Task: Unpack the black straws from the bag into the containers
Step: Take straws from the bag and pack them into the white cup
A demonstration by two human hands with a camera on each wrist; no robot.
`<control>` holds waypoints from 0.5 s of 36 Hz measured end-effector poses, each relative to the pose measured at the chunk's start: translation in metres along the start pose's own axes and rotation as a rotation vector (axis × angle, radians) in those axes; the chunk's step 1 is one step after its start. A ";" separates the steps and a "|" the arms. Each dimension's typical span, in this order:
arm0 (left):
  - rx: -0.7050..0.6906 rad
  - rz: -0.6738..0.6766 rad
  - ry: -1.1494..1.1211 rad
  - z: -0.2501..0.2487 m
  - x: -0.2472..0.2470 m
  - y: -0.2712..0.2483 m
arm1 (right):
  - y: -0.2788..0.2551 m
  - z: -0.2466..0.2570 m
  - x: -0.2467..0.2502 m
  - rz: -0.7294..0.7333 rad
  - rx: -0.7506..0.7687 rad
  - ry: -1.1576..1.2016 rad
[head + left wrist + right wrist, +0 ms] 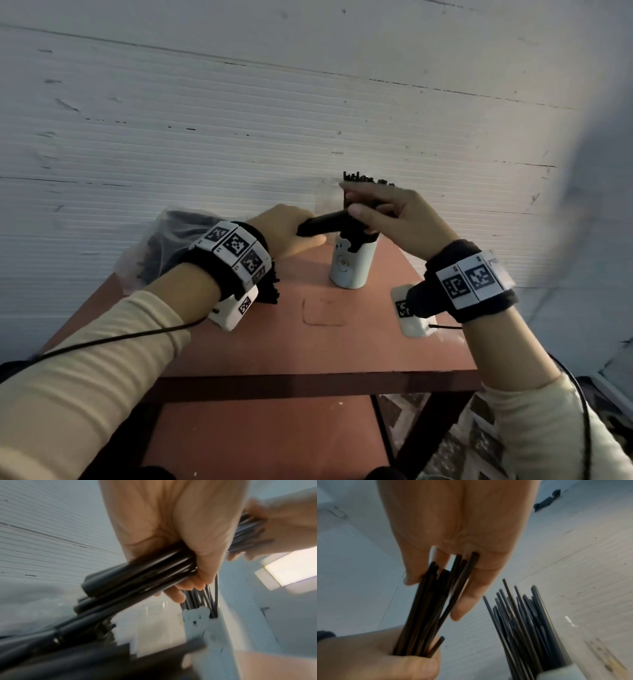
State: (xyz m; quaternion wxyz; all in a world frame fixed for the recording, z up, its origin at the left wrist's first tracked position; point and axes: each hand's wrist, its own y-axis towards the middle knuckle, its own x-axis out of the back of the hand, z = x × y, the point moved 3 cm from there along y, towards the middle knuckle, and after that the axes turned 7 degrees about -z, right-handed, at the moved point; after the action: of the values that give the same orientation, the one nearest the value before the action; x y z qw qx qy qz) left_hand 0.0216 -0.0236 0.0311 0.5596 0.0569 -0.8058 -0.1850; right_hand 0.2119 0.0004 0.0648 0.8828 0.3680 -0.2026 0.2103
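Observation:
My left hand [284,229] grips a bundle of black straws [322,222] around its lower part, just left of the white container [352,267]. My right hand [387,212] pinches the same bundle's upper ends [447,582] between thumb and fingers, above the container. In the right wrist view the left hand [376,660] is wrapped round the bundle from below. Several straws [518,622] stand upright in the white container [200,622]. The clear plastic bag [161,240] with more black straws lies at the table's back left, partly hidden by my left wrist.
The red-brown table [308,342] stands against a white ribbed wall [239,120]. A clear container [325,198] stands behind the white one. Straw ends [270,287] stick out from the bag under my left wrist. A pencilled square [323,311] marks the tabletop. A lower shelf [257,438] sits beneath.

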 end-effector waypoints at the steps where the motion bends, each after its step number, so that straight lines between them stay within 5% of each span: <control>1: 0.001 -0.004 -0.044 -0.004 0.003 0.001 | 0.002 0.005 0.006 -0.076 0.029 -0.008; 9: 0.031 -0.160 -0.463 -0.042 0.005 0.014 | 0.017 0.043 0.041 -0.649 0.264 -0.194; 12: 0.085 -0.159 -0.650 -0.048 -0.013 0.016 | 0.023 0.046 0.038 -0.599 0.273 -0.137; 18: 0.191 -0.089 -0.924 -0.050 -0.053 0.013 | 0.020 0.030 0.010 -0.225 0.121 -0.167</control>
State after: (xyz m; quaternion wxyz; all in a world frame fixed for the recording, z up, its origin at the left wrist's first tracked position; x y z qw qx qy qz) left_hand 0.0886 -0.0074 0.0041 0.1262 0.0543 -0.9806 -0.1398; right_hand 0.2039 -0.0067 0.1013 0.8570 0.4572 -0.2197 0.0908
